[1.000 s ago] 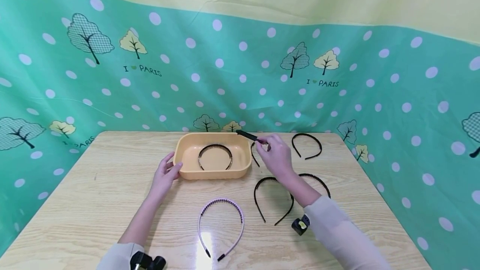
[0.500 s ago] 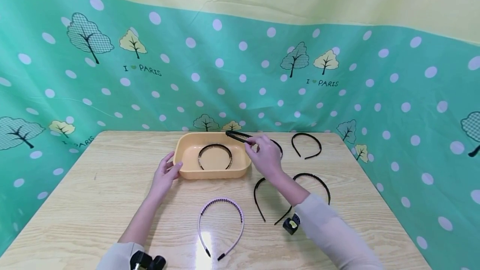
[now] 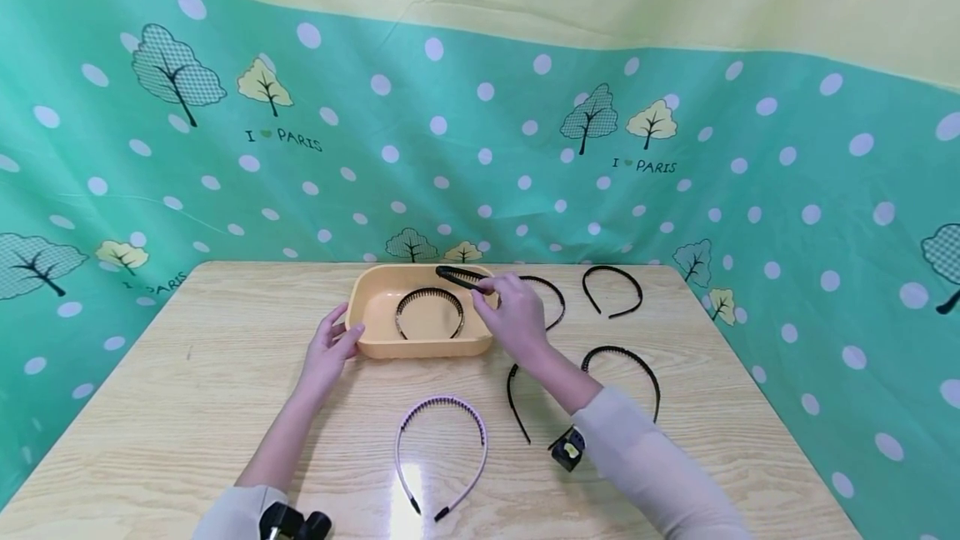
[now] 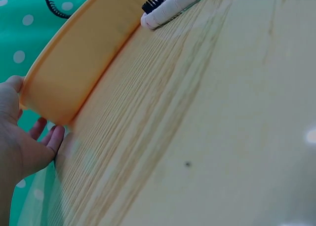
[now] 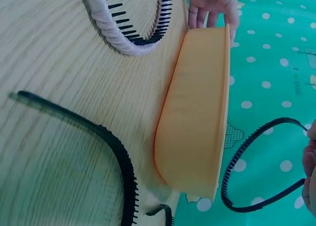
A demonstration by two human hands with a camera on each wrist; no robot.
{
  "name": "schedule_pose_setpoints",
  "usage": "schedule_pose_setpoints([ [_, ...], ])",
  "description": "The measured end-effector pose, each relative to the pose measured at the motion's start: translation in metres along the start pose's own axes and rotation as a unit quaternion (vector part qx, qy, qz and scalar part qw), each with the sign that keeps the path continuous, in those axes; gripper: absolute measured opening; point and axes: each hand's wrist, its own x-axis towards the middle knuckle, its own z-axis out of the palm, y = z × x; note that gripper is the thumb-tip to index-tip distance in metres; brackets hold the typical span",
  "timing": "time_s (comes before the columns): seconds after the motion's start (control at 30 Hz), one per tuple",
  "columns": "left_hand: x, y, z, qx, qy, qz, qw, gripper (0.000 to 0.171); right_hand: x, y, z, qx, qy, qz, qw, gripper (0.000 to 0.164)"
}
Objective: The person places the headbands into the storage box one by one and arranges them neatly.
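My left hand (image 3: 325, 354) grips the left end of an orange plastic bin (image 3: 427, 349), its thumb over the rim in the head view. A black toothed headband (image 3: 431, 291) sits inside. Over the bin's right part, my right hand (image 3: 513, 315) pinches another black headband (image 3: 459, 276) near its ends. The right wrist view shows this held headband (image 5: 223, 186) in the air beside the bin, teeth along its inner side. My right fingers are mostly cut off at that view's edge.
On the wooden table lie a lavender headband (image 3: 442, 400) in front of the bin and several black ones to the right. One black headband (image 3: 613, 268) is at the back right, another (image 3: 513, 394) partly under my right arm. A polka-dot cloth (image 3: 480, 148) hangs behind.
My right hand has moved left with the black headband, from the bin's right edge to over its inside. My left hand has stayed on the bin.
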Motion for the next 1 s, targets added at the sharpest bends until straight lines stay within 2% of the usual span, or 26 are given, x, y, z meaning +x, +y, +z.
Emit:
schedule_pose_setpoints([
  [0.27, 0.000, -0.001, 0.000, 0.001, -0.002, -0.001, 1.0000, 0.068, 0.000, -0.004, 0.010, -0.020, 0.010, -0.022, 1.000, 0.012],
  [1.0, 0.000, -0.002, -0.001, 0.000, -0.004, -0.002, 1.0000, 0.069, 0.002, -0.012, 0.029, -0.015, 0.009, -0.013, 1.000, 0.012],
])
